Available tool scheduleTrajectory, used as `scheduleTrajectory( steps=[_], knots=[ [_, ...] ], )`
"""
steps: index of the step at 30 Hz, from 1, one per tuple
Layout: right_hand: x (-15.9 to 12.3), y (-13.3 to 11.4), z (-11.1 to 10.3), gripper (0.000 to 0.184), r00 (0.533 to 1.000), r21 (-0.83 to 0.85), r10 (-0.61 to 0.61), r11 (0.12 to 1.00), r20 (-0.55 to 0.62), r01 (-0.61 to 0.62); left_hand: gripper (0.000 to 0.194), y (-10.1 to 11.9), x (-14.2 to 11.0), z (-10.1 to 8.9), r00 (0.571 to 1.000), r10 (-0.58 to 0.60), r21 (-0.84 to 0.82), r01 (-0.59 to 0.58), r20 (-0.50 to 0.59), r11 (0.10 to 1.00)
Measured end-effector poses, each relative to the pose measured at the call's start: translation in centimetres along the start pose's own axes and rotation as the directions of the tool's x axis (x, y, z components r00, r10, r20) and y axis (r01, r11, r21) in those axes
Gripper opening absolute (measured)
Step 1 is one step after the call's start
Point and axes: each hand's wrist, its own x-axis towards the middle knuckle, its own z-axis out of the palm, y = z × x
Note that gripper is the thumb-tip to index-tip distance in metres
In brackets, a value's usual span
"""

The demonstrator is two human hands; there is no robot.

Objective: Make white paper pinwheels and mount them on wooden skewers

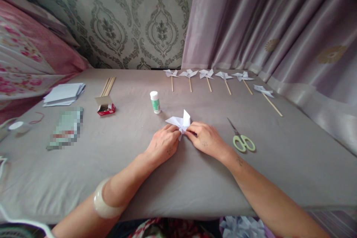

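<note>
A white paper pinwheel without a visible stick lies in front of me, its blades folded in toward the middle. From the left, my left hand closes its fingers on the near left part of the paper. My right hand pinches the paper's right side close to the centre. Just behind the pinwheel stands a white and green glue stick with its cap on. Green-handled scissors rest to the right of my right hand, points away from me.
Several finished pinwheels on sticks line the far right. At the left are stacked white paper, wooden sticks, a small opened red box, a blurred greenish packet and a white round object. Grey cloth covers the surface.
</note>
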Motion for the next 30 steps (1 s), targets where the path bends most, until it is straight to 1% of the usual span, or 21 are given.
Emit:
scheduleTrajectory(
  steps=[4, 9, 12, 18, 22, 30],
  knots=[
    [0.2, -0.1, 0.7, 0.024, 0.997, 0.016, 0.053, 0.999, -0.056, -0.052, 0.025, 0.0, 0.0, 0.0, 1.000, -0.004, 0.010, 0.004, 0.012, 1.000],
    [0.4, -0.1, 1.4, 0.017, 0.987, 0.095, 0.138, 0.987, -0.087, -0.130, 0.026, 0.2, 0.1, -0.3, 0.999, -0.018, 0.009, 0.018, 0.049, 1.000],
    [0.6, -0.1, 1.6, 0.016, 0.979, 0.157, 0.183, 0.973, -0.093, -0.167, 0.026, 0.2, 0.2, -0.3, 0.998, -0.022, 0.012, 0.021, 0.053, 1.000],
    [0.9, 0.0, 1.9, 0.015, 0.958, 0.255, 0.275, 0.935, -0.081, -0.247, 0.025, 0.0, 0.1, 0.1, 1.000, -0.002, 0.020, 0.001, 0.028, 1.000],
    [1.0, 0.1, 2.2, 0.015, 0.953, 0.284, 0.292, 0.923, -0.084, -0.258, 0.028, -0.1, 0.1, 0.3, 1.000, -0.002, 0.027, 0.001, 0.012, 1.000],
    [1.1, 0.1, 2.4, 0.011, 0.941, 0.314, 0.323, 0.908, -0.101, -0.278, 0.028, 0.1, 0.1, 0.1, 0.999, -0.023, 0.008, 0.022, 0.032, 1.000]
  ],
)
